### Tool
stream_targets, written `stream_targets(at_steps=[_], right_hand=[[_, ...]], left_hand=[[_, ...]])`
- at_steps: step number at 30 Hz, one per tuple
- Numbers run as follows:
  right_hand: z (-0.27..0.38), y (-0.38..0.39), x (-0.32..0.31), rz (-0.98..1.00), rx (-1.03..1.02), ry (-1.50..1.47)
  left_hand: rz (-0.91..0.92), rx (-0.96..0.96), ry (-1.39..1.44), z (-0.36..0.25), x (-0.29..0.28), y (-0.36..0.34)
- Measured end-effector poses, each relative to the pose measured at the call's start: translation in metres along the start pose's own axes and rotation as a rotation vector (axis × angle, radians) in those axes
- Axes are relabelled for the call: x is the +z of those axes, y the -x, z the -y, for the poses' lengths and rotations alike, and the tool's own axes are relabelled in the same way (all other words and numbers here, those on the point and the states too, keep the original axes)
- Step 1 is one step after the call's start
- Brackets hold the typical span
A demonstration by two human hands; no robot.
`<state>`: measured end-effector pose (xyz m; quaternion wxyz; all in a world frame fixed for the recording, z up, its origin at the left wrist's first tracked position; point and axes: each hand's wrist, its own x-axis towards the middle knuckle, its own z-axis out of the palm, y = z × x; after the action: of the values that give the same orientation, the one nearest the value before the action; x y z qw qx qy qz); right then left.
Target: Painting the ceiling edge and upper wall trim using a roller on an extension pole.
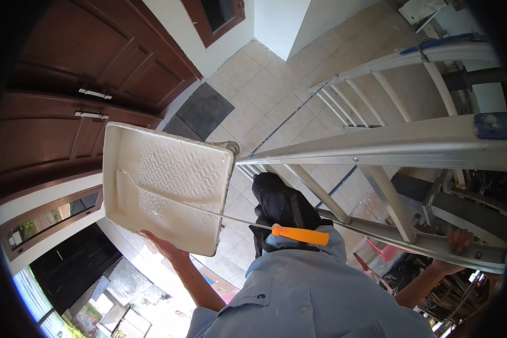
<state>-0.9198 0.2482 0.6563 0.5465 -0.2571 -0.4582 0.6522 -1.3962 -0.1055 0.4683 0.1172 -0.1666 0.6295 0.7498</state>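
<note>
The paint tray (180, 160) was to the left, at the far side of the left hand (170, 248), while the right hand (461, 241) was well apart from it, over on the right at the ladder (377, 142). Across the tray lay a thin-rodded tool, its long axis running from the far left of the tray to the near right. Its orange grip (300, 235) stuck out past the tray's right edge, in front of the person's shirt (298, 287), between the two hands and touched by neither. The left hand was clearly the nearer one to the tray: it held the near edge, bent around the rim. The right hand had its fingers curled over the ladder's near rail (388, 234), closed on the metal.

Most of the left hand's fingers were hidden beneath the tray, so how far they spread there could not be told. The right palm and thumb were masked by the rail. The tool's far end was coated in the same pale colour as the tray, and its shape was hard to make out. The ladder's right end was lost in the dark rim of the view
</note>
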Motion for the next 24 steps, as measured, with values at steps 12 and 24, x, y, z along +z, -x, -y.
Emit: stream_targets(at_steps=[12,24], right_hand=[[-0.027,0.001,0.005,0.077,0.028,0.179],[-0.059,0.033,-0.06,0.04,0.096,0.098]], left_hand=[[0.057,-0.047,-0.004,-0.104,0.021,0.092],[0.165,0.027,-0.033,-0.15,0.059,0.137]])
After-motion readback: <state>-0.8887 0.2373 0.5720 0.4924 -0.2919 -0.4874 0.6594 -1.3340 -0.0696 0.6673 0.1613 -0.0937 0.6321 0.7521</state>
